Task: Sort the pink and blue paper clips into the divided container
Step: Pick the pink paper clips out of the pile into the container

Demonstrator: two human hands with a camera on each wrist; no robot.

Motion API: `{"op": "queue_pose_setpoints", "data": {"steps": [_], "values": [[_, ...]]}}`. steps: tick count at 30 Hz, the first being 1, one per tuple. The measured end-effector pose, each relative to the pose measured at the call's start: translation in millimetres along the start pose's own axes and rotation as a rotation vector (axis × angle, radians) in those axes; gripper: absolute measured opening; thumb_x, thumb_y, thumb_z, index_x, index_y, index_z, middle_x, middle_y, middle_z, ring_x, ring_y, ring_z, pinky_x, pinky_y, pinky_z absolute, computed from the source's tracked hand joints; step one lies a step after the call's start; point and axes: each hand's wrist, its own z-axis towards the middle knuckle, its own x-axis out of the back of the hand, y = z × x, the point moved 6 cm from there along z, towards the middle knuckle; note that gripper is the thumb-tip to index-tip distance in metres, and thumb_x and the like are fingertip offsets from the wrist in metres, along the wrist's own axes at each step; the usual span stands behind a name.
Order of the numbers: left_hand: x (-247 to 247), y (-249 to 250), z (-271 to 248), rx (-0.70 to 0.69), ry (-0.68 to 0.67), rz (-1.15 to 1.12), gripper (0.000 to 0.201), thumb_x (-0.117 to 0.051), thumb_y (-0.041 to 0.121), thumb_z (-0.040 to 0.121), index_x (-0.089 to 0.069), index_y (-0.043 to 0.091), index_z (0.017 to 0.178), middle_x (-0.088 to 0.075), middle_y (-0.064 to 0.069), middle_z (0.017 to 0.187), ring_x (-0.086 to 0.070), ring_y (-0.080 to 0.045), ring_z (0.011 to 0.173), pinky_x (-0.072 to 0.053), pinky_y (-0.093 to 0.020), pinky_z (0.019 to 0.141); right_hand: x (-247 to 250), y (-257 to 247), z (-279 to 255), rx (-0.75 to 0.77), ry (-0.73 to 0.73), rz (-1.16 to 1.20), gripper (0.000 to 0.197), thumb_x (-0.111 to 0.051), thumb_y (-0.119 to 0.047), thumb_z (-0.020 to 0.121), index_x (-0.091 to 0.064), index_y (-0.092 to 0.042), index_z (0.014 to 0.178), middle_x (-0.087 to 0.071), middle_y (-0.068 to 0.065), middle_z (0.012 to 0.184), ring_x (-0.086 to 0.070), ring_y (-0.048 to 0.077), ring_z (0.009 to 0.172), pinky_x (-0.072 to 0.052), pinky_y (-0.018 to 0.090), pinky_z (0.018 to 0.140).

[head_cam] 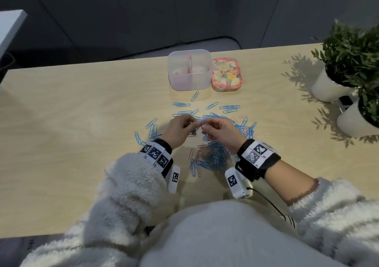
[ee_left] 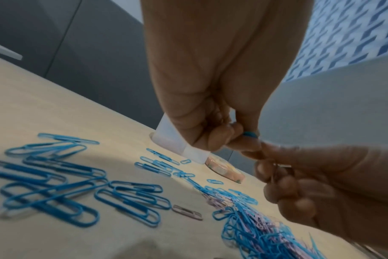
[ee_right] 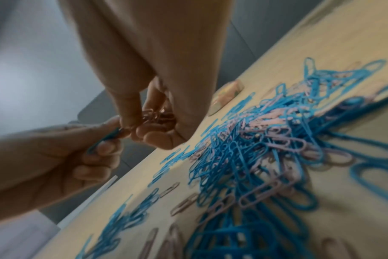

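Head view: left hand and right hand are meeting fingertip to fingertip above the clip pile, held items too small to read. Left wrist view is showing the left grip pinching a blue clip. Right wrist view is showing the right grip curling around a bunch of pink clips. Divided container is sitting beyond the grips, a floral tin touching its right side. Light wooden table, potted plants far right, dark wall behind.
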Motion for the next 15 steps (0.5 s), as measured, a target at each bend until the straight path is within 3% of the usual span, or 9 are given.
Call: {"op": "queue_pose_setpoints", "data": {"steps": [5,8,10,12,15], "values": [[-10,-3,-5,0.092,-0.125,-0.141,0.017,-0.051,0.007,0.092,-0.058,0.005,0.107,-0.062,0.001,0.073,-0.056,0.011,0.052,-0.045,-0.007,0.051,9,-1,2,0.105,0.086,-0.171,0.015,-0.053,-0.007,0.091,-0.067,-0.003,0.095,-0.058,-0.001,0.066,-0.052,-0.004,0.047,-0.040,0.009,0.048],[-14,-5,-5,0.108,-0.149,-0.135,0.012,-0.050,0.004,0.091,-0.060,0.011,0.091,-0.061,0.001,0.072,-0.055,0.010,0.050,-0.048,-0.009,0.054,9,-6,1,0.182,0.108,-0.301,0.018,-0.050,-0.007,0.092,-0.066,0.000,0.097,-0.058,-0.004,0.067,-0.054,-0.006,0.053,-0.040,0.006,0.054],[-14,-8,-4,0.111,-0.131,-0.142,0.017,-0.050,0.005,0.091,-0.058,0.015,0.079,-0.059,0.000,0.070,-0.052,0.008,0.047,-0.048,-0.012,0.054,11,-9,0,0.254,0.140,-0.341,0.014,-0.051,-0.006,0.091,-0.064,-0.001,0.096,-0.059,0.002,0.069,-0.054,-0.001,0.059,-0.043,0.012,0.059],[-12,-11,-4,0.129,-0.066,-0.175,0.014,-0.050,0.009,0.093,-0.058,0.011,0.082,-0.057,0.000,0.069,-0.052,0.005,0.048,-0.047,-0.011,0.052,13,-12,-3,0.311,0.170,-0.362,0.009,-0.053,-0.007,0.090,-0.062,-0.004,0.092,-0.060,0.006,0.071,-0.055,0.014,0.065,-0.045,0.023,0.065],[-5,-18,-4,0.174,0.070,-0.292,0.014,-0.048,0.011,0.094,-0.059,0.005,0.088,-0.059,-0.001,0.071,-0.051,0.000,0.052,-0.046,-0.009,0.049,11,-9,-6,0.319,0.120,-0.401,0.012,-0.053,-0.007,0.091,-0.064,-0.004,0.093,-0.061,0.005,0.072,-0.056,0.018,0.069,-0.046,0.026,0.069]]}}
